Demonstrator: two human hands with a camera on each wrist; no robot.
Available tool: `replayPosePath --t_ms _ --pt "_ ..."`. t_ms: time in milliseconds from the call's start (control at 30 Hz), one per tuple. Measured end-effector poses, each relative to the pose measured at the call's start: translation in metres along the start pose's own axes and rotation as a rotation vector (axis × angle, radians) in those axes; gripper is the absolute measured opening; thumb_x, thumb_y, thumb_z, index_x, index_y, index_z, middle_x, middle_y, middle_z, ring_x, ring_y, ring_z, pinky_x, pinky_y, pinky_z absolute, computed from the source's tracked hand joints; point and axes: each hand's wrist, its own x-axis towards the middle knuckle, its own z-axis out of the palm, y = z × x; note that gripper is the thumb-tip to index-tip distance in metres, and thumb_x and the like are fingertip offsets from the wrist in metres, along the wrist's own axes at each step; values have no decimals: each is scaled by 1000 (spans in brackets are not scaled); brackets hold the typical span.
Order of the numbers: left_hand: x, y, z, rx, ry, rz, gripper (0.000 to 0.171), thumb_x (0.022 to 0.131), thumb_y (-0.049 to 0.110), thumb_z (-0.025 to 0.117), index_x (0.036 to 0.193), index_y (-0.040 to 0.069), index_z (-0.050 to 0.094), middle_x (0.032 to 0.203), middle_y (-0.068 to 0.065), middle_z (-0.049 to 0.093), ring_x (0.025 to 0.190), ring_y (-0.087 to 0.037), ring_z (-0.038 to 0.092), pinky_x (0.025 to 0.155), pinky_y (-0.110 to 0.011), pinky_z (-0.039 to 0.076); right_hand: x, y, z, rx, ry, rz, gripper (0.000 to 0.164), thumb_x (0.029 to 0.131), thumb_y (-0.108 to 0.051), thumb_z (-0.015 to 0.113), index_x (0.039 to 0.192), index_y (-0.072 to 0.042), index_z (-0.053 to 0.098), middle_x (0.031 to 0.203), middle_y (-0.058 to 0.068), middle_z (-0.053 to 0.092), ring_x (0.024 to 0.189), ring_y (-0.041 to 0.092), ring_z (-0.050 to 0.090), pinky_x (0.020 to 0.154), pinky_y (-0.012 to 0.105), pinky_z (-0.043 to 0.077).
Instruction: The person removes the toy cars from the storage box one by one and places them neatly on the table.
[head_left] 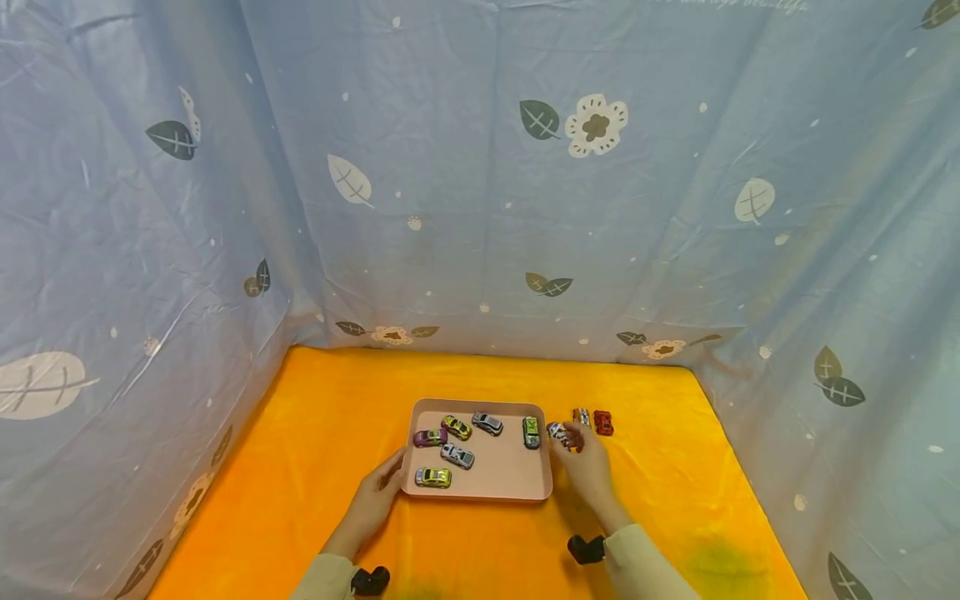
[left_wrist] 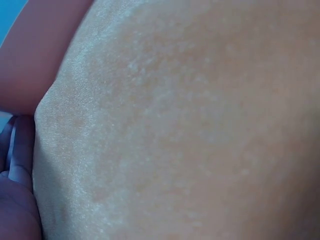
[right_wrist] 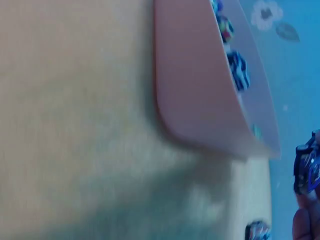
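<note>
- The patterned toy car [head_left: 557,431] is just right of the pink tray [head_left: 498,477]; the right hand [head_left: 590,472] pinches it, that grip closed around it.
- A steady, level pinch should suit it, held clear of the tray's edge.
- The left hand [head_left: 373,493] touches the tray's left side; its finger curl I cannot tell.
- The right wrist view bares the tray's outer wall; only the head view shows the red car [head_left: 603,422] on the bench [head_left: 345,400].
</note>
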Motion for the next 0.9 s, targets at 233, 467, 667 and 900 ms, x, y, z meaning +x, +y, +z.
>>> replayPosePath --t_ms 233,467,667,900 --pt "0 -1 1 -3 -1 -6 48 100 31 54 147 31 44 149 -3 43 141 -31 28 112 -55 23 10 26 -25 11 31 52 45 88 -23 73 125 -1 58 109 15 62 95 26 60 66 18 53" --pt "1 -1 0 1 2 6 46 101 28 54 146 31 45 148 -3 44 141 -31 29 112 -55 24 14 49 -51 -47 55 95 46 91 -26 69 127 -1 55 114 16 60 98 27 58 67 19 52" --pt "2 -2 -1 -9 7 -3 47 100 29 55 146 30 46 148 -3 44 141 -32 28 112 -55 24 22 61 -66 -53 87 131 49 93 -27 66 129 2 51 117 20 57 101 30 56 66 14 49" --pt "4 -5 1 -10 15 17 48 99 32 55 146 27 46 147 -6 45 140 -33 29 111 -54 26 35 70 -76 -82 122 164 51 93 -30 66 128 4 51 116 21 57 101 31 57 66 15 48"
